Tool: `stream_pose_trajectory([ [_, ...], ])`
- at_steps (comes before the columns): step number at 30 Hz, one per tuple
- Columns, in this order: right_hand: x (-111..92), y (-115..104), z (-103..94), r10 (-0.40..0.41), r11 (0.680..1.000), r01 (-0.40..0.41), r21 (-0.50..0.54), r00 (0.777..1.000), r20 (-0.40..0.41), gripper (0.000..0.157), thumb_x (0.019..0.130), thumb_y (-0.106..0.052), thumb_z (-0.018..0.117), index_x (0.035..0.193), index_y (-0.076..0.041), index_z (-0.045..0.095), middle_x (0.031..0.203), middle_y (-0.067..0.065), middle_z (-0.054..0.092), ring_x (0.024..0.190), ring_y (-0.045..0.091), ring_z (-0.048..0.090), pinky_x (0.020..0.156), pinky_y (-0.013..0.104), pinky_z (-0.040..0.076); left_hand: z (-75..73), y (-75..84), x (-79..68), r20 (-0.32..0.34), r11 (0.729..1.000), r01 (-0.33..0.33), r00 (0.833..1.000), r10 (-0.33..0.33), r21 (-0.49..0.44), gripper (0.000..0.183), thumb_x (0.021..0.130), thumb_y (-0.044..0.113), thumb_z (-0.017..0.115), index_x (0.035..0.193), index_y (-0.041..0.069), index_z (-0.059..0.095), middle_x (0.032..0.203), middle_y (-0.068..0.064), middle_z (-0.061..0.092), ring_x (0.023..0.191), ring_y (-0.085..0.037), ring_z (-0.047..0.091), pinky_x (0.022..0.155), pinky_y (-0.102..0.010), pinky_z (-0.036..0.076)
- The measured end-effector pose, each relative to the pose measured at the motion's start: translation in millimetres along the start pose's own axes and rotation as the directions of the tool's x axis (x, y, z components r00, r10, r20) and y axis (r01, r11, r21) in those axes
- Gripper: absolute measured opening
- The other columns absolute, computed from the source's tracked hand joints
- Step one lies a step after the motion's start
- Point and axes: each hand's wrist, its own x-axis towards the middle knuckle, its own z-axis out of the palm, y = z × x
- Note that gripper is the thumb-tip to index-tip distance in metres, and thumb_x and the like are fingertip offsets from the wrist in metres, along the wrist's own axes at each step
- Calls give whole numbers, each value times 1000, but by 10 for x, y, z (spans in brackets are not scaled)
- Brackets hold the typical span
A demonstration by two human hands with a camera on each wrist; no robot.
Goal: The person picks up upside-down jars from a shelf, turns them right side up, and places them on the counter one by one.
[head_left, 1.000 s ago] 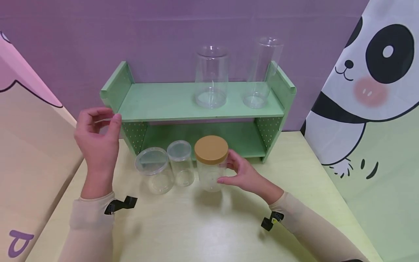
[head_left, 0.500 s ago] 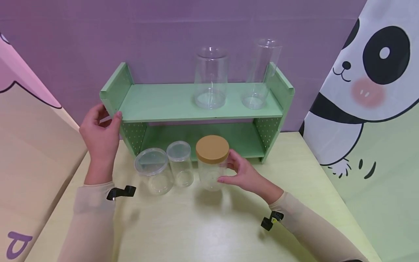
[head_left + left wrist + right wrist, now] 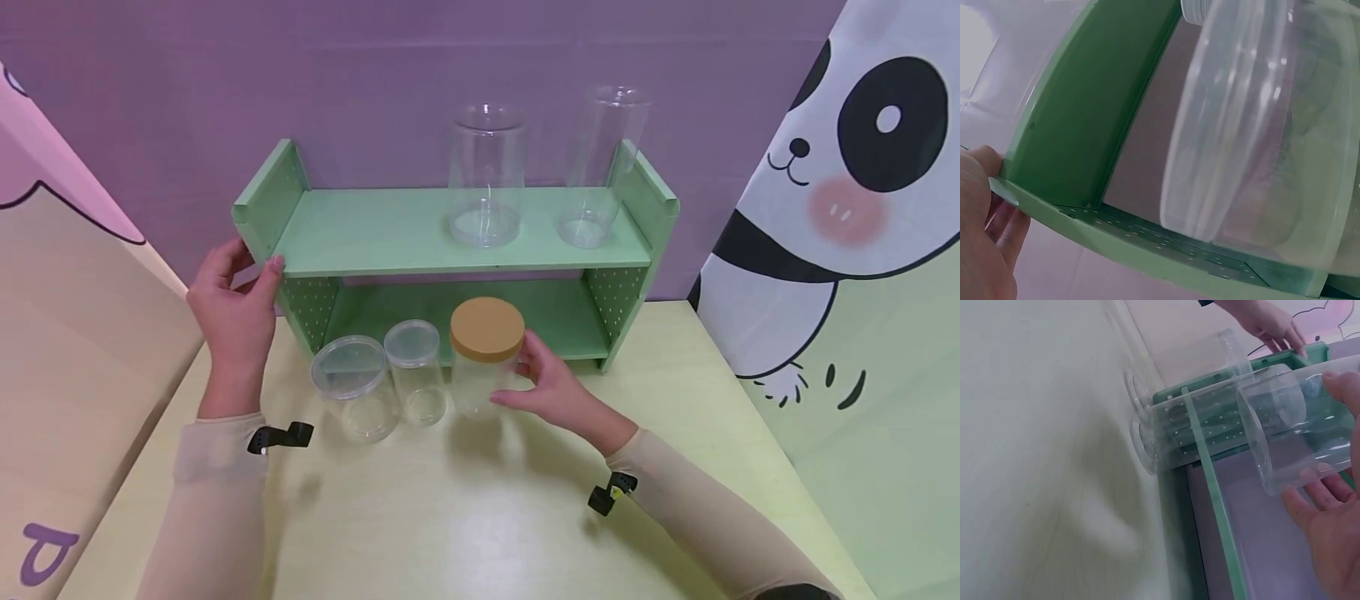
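Note:
My right hand (image 3: 558, 392) grips a clear jar (image 3: 480, 387) with a tan lid (image 3: 487, 327) from its right side. In the right wrist view the base of this jar (image 3: 1297, 437) hangs above the table, with fingers and thumb around its wall. At the left end of the two-tier green shelf (image 3: 375, 233), my left hand (image 3: 234, 325) pinches the side panel's front edge. The thumb lies on the front and the other fingers go behind the panel. The left wrist view shows these fingers on the panel (image 3: 1116, 244) too.
Two clear jars with clear lids, a wide one (image 3: 352, 387) and a narrower one (image 3: 415, 371), stand side by side before the shelf. On the upper tier are a wide clear jar (image 3: 486, 183) and a tall one (image 3: 600, 175). A purple backdrop (image 3: 375, 92) hangs behind.
My left hand has moved right and taken hold of the shelf's left panel. My right hand has raised the tan-lidded jar a little off the table.

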Motion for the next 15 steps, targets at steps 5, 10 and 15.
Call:
stream_pose_trajectory([
  [5,86,101,38,-19,1000,18,-15,999,-27,95,86,3,91,165,-8,40,157,12,57,149,32,53,125,53,44,16,-13,6,-4,1000,1,1000,-1,-29,33,98,8,84,131,8,81,111,10,72,113,-15,71,89,-18,61],
  [10,123,301,77,-1,999,-1,-41,999,-39,94,85,2,93,165,-7,44,161,12,54,151,33,51,124,49,44,25,-28,7,-1,999,-2,1000,2,-36,31,99,9,83,130,7,81,111,10,71,113,-15,70,89,-18,61],
  [15,124,475,128,21,998,-22,-61,1000,-22,91,86,-3,94,163,-7,47,157,12,57,147,34,55,122,48,47,19,-29,-2,2,999,-7,1000,7,-34,30,99,9,83,129,5,81,110,10,71,113,-15,70,89,-19,61],
])
